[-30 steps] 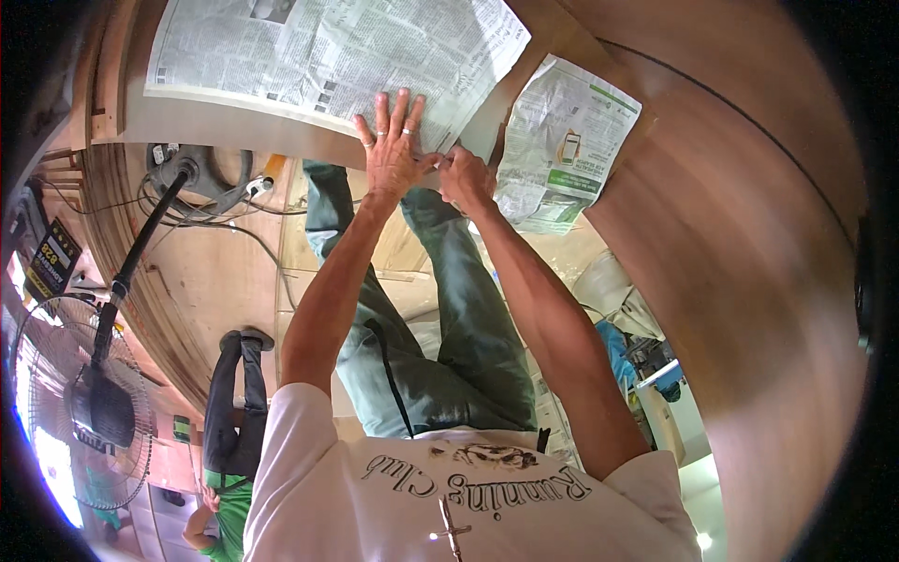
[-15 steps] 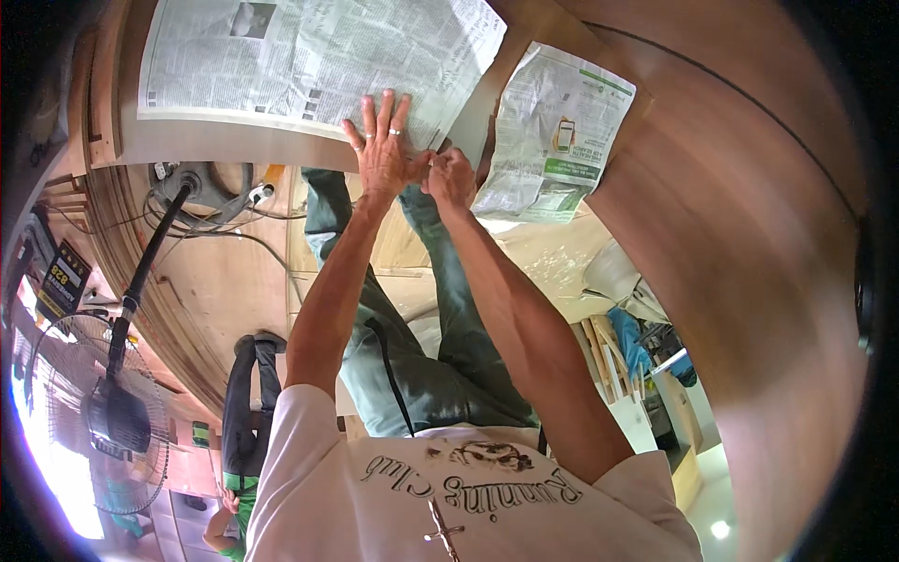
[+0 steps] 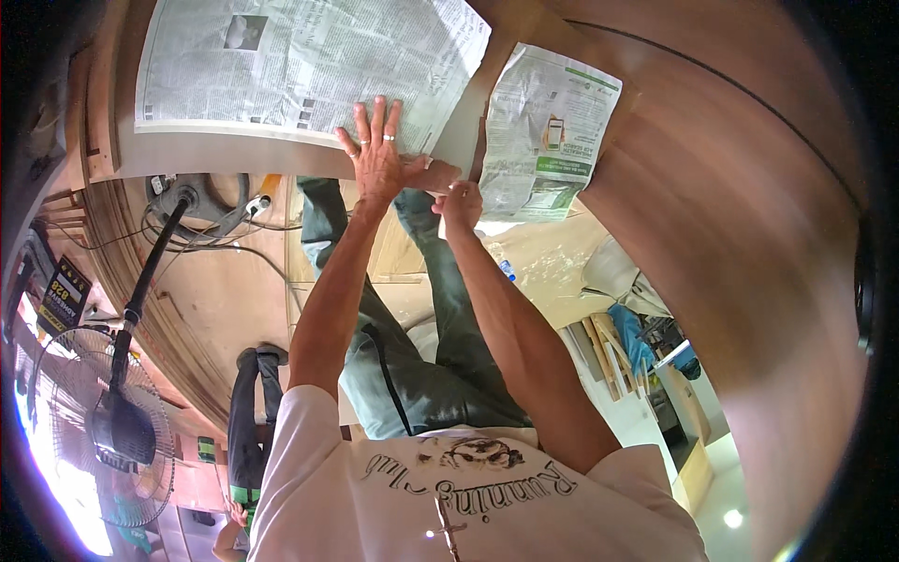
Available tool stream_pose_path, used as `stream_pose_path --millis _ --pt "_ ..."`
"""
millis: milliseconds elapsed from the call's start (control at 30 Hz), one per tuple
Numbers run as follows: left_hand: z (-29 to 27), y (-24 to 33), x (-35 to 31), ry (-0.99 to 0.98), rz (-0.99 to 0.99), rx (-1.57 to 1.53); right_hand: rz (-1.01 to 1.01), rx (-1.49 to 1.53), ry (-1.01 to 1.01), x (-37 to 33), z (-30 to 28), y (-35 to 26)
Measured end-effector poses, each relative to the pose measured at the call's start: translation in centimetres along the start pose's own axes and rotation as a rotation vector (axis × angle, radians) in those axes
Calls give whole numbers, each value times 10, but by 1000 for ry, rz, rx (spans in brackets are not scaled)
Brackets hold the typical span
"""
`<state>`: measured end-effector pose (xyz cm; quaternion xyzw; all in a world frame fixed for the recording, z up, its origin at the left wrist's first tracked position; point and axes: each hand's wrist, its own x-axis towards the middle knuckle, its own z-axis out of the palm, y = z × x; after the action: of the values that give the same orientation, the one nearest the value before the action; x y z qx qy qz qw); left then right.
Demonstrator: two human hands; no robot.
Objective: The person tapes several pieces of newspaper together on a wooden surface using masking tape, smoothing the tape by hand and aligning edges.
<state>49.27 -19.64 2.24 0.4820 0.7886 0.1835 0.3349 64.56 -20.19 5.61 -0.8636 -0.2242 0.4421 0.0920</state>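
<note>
A large newspaper sheet [image 3: 309,66] lies over a pale panel at the far side. My left hand [image 3: 378,169] presses on its near edge, fingers spread, with a ring on one finger. Beside its thumb a small brown strip [image 3: 436,175], perhaps tape or paper, stretches toward my right hand [image 3: 461,204]. My right fingers are closed on that strip's end, at the panel's near edge. A smaller newspaper piece [image 3: 543,131] with green print rests just right of my right hand.
A standing fan [image 3: 117,421] is at the left, with coiled cables [image 3: 215,225] on the wooden floor. Another person's dark-trousered legs [image 3: 248,412] show at lower left. A curved brown panel [image 3: 749,262] rises on the right. Wood strips [image 3: 604,351] and a blue bag [image 3: 632,337] lie at right.
My right hand has drawn away from my left thumb, slightly right and toward me, and the brown strip now shows between them. My left hand stays spread on the newspaper.
</note>
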Motion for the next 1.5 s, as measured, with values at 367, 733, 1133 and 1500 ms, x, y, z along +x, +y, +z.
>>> stream_pose_path --millis 367,733,1133,1500 --pt "-15 5 3 -29 63 -81 -1091 -646 61 86 -54 -63" --pt "-213 -231 22 1001 -535 -448 -942 -793 26 17 -38 -97" --pt "-307 -306 63 662 -345 47 -1360 -705 -70 -51 96 -266" --pt "-311 -325 83 642 -282 179 -1664 -665 -534 -165 272 -267"
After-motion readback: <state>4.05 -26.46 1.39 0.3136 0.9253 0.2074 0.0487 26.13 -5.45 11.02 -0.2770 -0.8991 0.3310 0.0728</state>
